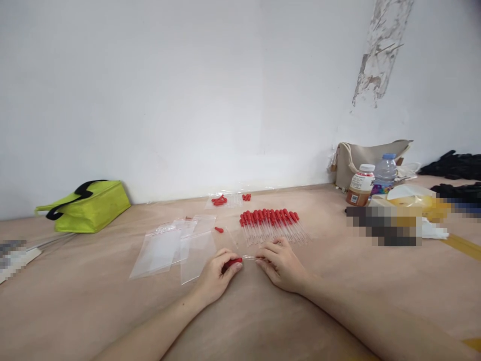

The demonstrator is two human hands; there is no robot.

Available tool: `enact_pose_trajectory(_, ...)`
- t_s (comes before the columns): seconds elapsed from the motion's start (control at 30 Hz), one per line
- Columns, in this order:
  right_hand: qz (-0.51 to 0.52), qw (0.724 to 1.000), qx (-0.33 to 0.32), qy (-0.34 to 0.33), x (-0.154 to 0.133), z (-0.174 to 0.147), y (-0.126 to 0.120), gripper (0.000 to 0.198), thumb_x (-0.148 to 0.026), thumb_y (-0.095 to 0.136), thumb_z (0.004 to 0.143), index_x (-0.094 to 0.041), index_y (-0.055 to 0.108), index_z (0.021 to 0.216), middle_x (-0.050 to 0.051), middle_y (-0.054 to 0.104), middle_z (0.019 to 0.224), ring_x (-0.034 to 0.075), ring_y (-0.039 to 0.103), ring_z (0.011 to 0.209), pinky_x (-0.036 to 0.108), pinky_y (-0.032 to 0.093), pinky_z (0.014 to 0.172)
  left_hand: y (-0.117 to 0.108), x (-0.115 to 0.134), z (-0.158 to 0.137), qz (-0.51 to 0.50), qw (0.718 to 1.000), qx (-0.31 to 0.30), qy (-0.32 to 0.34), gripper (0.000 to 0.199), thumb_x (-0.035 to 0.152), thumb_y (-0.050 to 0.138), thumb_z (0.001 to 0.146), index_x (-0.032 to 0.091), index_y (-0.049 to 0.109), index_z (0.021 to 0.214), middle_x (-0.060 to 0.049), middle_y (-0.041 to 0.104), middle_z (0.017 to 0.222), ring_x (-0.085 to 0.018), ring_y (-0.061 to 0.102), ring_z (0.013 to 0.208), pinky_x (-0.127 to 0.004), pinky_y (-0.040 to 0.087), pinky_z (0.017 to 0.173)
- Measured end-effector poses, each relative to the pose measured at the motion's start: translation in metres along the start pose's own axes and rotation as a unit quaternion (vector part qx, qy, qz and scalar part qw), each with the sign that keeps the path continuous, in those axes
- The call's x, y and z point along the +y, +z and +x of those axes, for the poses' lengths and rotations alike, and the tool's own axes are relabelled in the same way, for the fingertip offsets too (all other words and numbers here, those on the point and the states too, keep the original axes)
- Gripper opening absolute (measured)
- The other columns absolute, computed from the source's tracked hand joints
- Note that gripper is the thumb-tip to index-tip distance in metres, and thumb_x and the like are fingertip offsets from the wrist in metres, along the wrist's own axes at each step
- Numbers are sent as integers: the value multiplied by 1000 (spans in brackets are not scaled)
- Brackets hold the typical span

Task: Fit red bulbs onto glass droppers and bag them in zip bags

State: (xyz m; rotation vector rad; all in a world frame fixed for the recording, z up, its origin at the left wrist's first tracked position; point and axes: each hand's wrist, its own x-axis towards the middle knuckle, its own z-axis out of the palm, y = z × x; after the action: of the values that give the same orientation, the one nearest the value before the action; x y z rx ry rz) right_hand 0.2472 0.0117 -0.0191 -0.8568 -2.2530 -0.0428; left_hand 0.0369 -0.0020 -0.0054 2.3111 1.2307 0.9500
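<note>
Head-worn view; forward and down

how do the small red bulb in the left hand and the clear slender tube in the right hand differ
The small red bulb is opaque; the clear slender tube is see-through. The bulb is stouter, the tube thinner. The left hand holds the bulb, the right hand the tube. Both sit roughly level, end facing end.

The bulb [233,263] is red, the tube [248,257] clear, the bag [93,206] lime-green with black handle [84,190], the tabletop [244,321] tan.
</note>
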Motion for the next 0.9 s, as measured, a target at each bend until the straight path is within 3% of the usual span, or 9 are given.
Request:
enact_pose_trajectory(0.27, 8, 1000, -20, -16, 2, 1, 4, 19, -20, 40, 86, -19, 59, 89, 4, 61, 81, 13, 51, 75, 31, 27, 76, 0, -1, 0, -20, 1000, 5, 12, 18, 27, 46, 85, 18, 61, 84, -3, 57, 79, -15, 54, 73, -24, 42, 66)
enact_pose_trajectory(0.5, 9, 998, -28, -52, 8, 7, 2, 22, -17, 42, 85, -22, 62, 92, 2, 61, 82, 11, 50, 70, 31, 25, 73, -2, -1, -2, -36, 998, -39, 37, 22, 25, 42, 87, 18, 63, 84, -3, 58, 80, -14, 54, 74, -24, 42, 67)
enact_pose_trajectory(0.67, -25, 997, -36, -66, 9, 6, 0, 24, -11, 44, 80, -24, 62, 90, 1, 61, 81, 9, 49, 68, 31, 22, 71, -3, 4, -4, -15, 996, -77, 37, 24, 26, 40, 88, 19, 63, 83, -3, 57, 81, -14, 54, 74, -25, 42, 68)
enact_pose_trajectory(0.9, -62, 995, -30, -67, 0, 3, -1, 19, -15, 43, 80, -20, 61, 81, 1, 57, 72, 10, 45, 65, 30, 19, 65, 0, 0, -4, 34, 995, -65, 63, 24, 29, 39, 89, 18, 60, 84, -4, 56, 78, -14, 52, 71, -25, 41, 66)
